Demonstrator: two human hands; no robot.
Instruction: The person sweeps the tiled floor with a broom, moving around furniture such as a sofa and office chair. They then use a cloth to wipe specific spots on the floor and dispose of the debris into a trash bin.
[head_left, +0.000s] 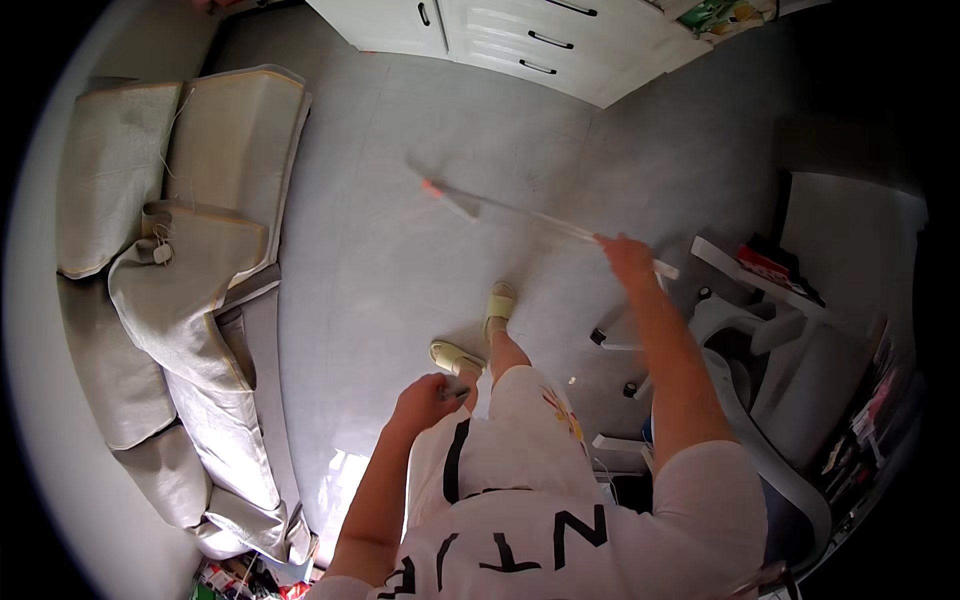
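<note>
My right hand is closed around the light handle of a long-handled floor tool, its arm stretched forward. The tool's blurred head, with an orange-red joint, is over the grey floor ahead of my feet; whether it is a mop or a squeegee, I cannot tell. Low in front of my shorts, my left hand is shut on a small greyish object, too blurred to name. On my feet are yellow-green slides.
A sofa with loose beige covers and a white cable runs along the left. White drawers with black handles stand ahead. At right are a wheeled office chair, white furniture legs and a red item.
</note>
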